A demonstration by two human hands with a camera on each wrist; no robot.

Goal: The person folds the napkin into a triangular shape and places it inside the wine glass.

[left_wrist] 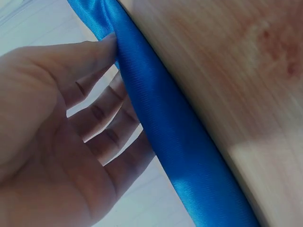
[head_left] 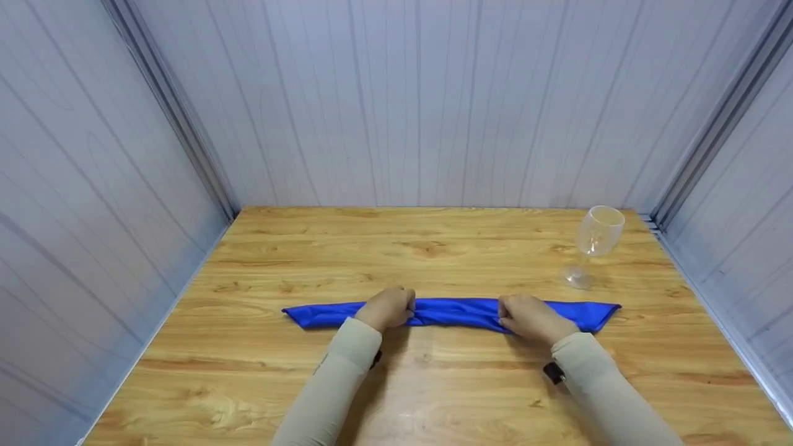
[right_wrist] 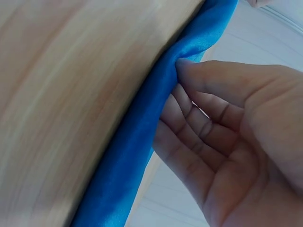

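A shiny blue cloth (head_left: 458,311), folded into a long narrow strip with pointed ends, lies crosswise on the wooden table. My left hand (head_left: 389,308) pinches it left of the middle; in the left wrist view the thumb presses on the blue cloth (left_wrist: 165,123) while the fingers reach behind it. My right hand (head_left: 533,317) pinches the strip farther right. The right wrist view shows the thumb of that hand (right_wrist: 227,123) on the near face of the cloth (right_wrist: 128,142), with curled fingers behind and their tips hidden.
A clear stemmed wine glass (head_left: 600,232) stands upright at the back right of the table (head_left: 248,371), beyond the cloth's right end. Pale panel walls (head_left: 384,105) enclose the table at the back and both sides.
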